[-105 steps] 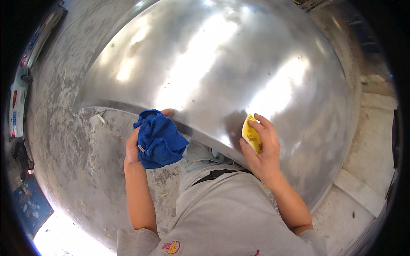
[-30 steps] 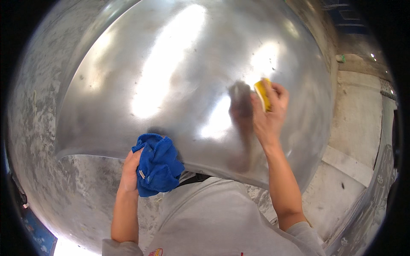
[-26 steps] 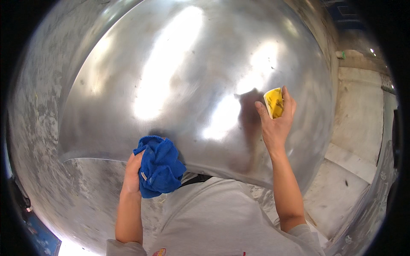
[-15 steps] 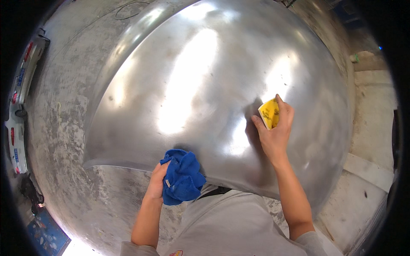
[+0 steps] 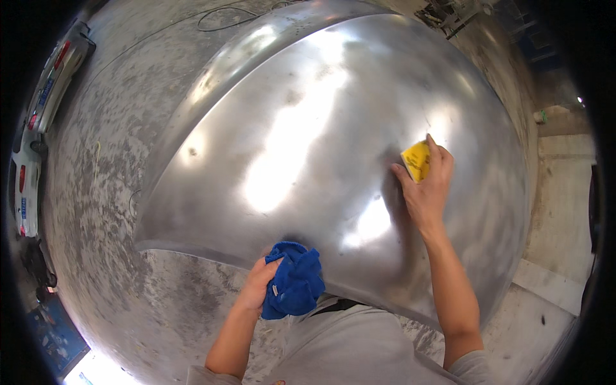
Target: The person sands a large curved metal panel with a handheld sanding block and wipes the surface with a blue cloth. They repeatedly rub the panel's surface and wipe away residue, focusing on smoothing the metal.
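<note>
A large curved silver metal panel (image 5: 359,212), like a car bonnet, spreads out before me. My right hand (image 5: 431,186) pinches a small yellow pad (image 5: 417,160) with dark markings and a pale edge. The pad is tilted at the surface on the panel's right half, and its exact contact is hidden. My left hand (image 5: 260,282) is closed around a bunched blue cloth (image 5: 296,279) with a small white tag. This cloth hangs at the panel's near edge, just in front of my body.
Beyond the panel's left edge lies stained concrete floor (image 5: 96,212) with a dark cable (image 5: 224,19) at the back. White vehicles (image 5: 29,173) stand far left. A pale slab-like surface (image 5: 558,212) runs along the right. Stand-like equipment (image 5: 455,16) is behind the panel.
The whole view has shifted, with the panel's far edge now lower in the picture. My right hand and the pad sit slightly farther out on the panel. Both hands keep their grip.
</note>
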Available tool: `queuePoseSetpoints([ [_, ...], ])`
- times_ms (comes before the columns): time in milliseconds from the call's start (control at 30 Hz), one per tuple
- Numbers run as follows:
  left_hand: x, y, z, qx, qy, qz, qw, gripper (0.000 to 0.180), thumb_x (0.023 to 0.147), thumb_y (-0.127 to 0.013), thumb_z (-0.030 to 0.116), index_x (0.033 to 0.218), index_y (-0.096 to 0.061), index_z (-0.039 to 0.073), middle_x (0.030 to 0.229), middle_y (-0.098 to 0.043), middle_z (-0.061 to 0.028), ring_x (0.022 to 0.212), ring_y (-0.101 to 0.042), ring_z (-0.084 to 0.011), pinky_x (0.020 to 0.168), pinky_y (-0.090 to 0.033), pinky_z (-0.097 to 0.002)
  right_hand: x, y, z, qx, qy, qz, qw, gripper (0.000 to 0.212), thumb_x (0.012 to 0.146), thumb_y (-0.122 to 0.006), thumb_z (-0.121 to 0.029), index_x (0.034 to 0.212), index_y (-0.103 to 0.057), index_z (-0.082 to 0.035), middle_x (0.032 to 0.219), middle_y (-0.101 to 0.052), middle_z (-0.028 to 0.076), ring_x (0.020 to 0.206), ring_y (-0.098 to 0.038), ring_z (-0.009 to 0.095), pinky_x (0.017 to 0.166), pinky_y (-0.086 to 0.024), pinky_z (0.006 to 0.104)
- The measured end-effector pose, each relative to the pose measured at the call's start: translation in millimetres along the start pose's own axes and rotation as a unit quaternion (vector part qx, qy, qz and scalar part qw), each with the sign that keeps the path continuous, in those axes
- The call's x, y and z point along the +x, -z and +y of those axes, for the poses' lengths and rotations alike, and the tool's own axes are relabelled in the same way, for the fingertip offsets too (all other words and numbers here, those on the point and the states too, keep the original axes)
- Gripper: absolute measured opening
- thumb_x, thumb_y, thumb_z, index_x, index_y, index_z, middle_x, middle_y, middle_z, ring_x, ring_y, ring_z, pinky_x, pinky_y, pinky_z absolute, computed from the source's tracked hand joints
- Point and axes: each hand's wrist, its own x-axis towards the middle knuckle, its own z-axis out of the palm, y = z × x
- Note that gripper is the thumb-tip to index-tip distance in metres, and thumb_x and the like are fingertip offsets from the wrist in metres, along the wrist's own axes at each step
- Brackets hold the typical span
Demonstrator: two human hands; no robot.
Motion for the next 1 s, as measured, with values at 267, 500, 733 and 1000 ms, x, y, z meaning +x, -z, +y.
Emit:
queuePoseSetpoints([
  [267, 0.4, 0.7, -3.2, -0.003, -0.002, -0.021, 1.000, 0.026, 0.104, -0.066, 0.023, 0.119, -0.070, 0.001, 0.105, -0.074, -0.0023, 0.091, -0.069, -0.0102, 0.081, -0.058, -0.0277, 50.0, -80.5, -67.6, 0.019, 0.104, -0.038, 0.994, 0.081, 0.075, -0.093, -0.029, 0.142, -0.060, 0.000, 0.132, -0.055, 0.024, 0.119, -0.054, 0.041, 0.103, -0.047, 0.0486],
  [500, 5.8, 2.1, -9.2, -0.006, -0.009, -0.031, 0.999, 0.028, 0.104, -0.066, 0.022, 0.122, -0.070, 0.000, 0.106, -0.074, -0.0018, 0.093, -0.069, -0.0090, 0.083, -0.057, -0.0280, 88.9, -120.8, -88.8, -0.032, 0.029, -0.050, 0.998, 0.094, 0.075, -0.095, -0.041, 0.146, -0.054, 0.005, 0.134, -0.055, 0.025, 0.125, -0.053, 0.040, 0.108, -0.045, 0.0458],
  [733, 4.3, 0.9, -5.9, -0.009, -0.039, -0.054, 0.998, 0.039, 0.101, -0.066, 0.021, 0.131, -0.067, -0.004, 0.118, -0.074, -0.0105, 0.105, -0.072, -0.0180, 0.095, -0.058, -0.0329, 62.7, -71.3, -45.1, -0.063, 0.049, -0.052, 0.995, 0.090, 0.075, -0.095, -0.032, 0.147, -0.053, 0.002, 0.135, -0.053, 0.025, 0.126, -0.051, 0.041, 0.109, -0.045, 0.0456],
  [1000, 8.3, 4.0, -9.6, 0.038, -0.059, -0.052, 0.996, 0.048, 0.098, -0.066, 0.029, 0.133, -0.066, -0.005, 0.125, -0.073, -0.0149, 0.112, -0.072, -0.0245, 0.098, -0.058, -0.0375, -12.8, 20.1, 83.9, -0.120, -0.087, 0.089, 0.985, 0.084, 0.077, -0.093, -0.022, 0.147, -0.052, 0.001, 0.133, -0.053, 0.022, 0.123, -0.055, 0.041, 0.108, -0.047, 0.0469],
])
